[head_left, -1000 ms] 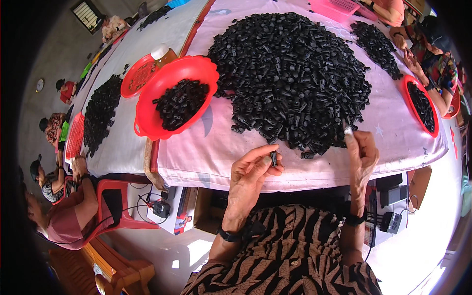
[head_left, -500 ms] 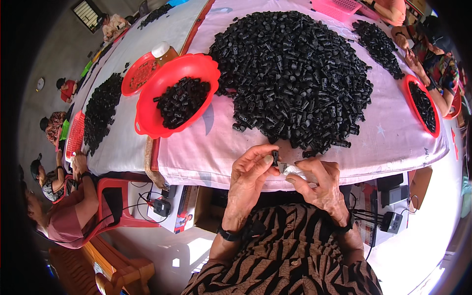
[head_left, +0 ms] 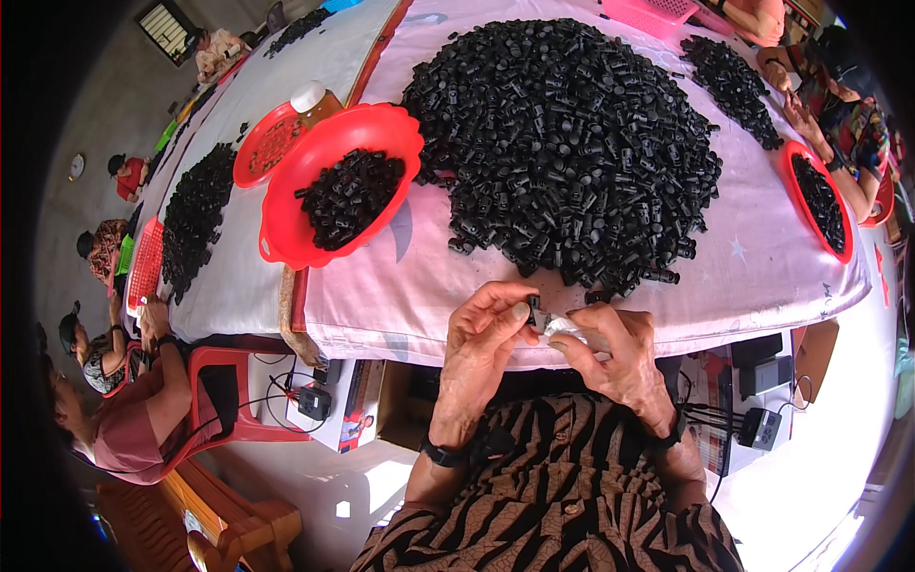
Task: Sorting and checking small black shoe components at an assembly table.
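Over the table's near edge, my left hand (head_left: 481, 336) pinches a small black plastic part (head_left: 534, 304) between thumb and fingertips. Facing it, my right hand (head_left: 620, 355) is closed round a small white-wrapped tool (head_left: 566, 329). A thin greyish tip shows at the tool's left end, close against the black part; whether they touch I cannot tell. Fingers hide most of the tool. Just beyond both hands lies a large heap of black plastic parts (head_left: 572, 143) on the pink cloth.
To the left, a scalloped red bowl (head_left: 277, 224) holds more black parts, beside a red plate (head_left: 250, 164) and a white-lidded jar (head_left: 310, 98). Co-workers sit along both sides; one at the right has a red tray (head_left: 799, 203). Below the table edge are cables and power boxes (head_left: 314, 401).
My right hand has shifted slightly, bringing the white-wrapped tool's tip up and closer to the black part. My left hand keeps its pinch almost in place.
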`<state>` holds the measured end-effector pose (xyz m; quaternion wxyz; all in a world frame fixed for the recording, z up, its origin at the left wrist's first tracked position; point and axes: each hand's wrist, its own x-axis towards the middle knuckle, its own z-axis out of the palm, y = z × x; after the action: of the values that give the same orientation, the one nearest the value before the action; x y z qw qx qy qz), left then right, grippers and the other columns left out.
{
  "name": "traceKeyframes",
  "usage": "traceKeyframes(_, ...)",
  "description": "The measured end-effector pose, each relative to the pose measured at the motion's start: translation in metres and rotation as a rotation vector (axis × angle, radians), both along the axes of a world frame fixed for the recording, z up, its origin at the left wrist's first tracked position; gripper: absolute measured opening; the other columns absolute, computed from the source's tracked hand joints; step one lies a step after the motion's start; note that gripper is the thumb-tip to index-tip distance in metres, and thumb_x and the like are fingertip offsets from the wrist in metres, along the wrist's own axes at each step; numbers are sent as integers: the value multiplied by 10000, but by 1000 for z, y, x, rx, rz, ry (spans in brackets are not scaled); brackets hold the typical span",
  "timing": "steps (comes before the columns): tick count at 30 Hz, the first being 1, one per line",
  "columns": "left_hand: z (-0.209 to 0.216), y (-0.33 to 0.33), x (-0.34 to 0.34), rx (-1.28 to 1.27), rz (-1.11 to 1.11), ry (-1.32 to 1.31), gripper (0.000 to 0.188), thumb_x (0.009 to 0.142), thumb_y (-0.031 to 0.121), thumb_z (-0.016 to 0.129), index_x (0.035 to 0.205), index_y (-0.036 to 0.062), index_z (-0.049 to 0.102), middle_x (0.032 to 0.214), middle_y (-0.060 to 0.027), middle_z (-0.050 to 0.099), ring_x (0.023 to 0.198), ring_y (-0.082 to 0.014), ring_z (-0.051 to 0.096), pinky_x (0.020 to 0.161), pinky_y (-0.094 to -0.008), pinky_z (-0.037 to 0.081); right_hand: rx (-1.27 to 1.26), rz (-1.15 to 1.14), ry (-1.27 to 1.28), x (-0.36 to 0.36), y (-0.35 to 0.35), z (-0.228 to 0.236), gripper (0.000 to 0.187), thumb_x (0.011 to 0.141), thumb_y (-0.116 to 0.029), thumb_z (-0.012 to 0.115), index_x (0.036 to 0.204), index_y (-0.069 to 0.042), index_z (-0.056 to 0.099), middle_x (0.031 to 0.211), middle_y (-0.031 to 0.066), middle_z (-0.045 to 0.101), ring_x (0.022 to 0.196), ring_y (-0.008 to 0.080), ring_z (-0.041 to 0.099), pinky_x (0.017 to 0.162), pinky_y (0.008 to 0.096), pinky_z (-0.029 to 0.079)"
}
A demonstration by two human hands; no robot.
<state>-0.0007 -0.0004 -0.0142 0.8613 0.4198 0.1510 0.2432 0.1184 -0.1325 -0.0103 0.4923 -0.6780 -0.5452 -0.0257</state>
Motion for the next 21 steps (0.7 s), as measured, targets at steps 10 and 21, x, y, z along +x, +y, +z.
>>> traceKeyframes(10, 0, 5, 0, -23, -21, -16, 244, 907, 68, 560, 1132, -22, 594, 906, -113, 636, 675, -143, 593, 590, -222, 479, 164, -433, 224, 30, -16, 3, 151, 849, -113, 668, 906, -5, 580, 729, 74, 637, 617, 99, 573, 513, 268, 455)
traceKeyframes(21, -2, -6, -1, 176, -53, -1, 221, 865, 3, 612, 1085, -7, 620, 855, -41, 639, 760, -89, 617, 712, -226, 524, 205, -611, 261, 54, -29, -9, 204, 901, -188, 583, 819, -3, 569, 632, -45, 443, 575, 48, 320, 515, 239, 270)
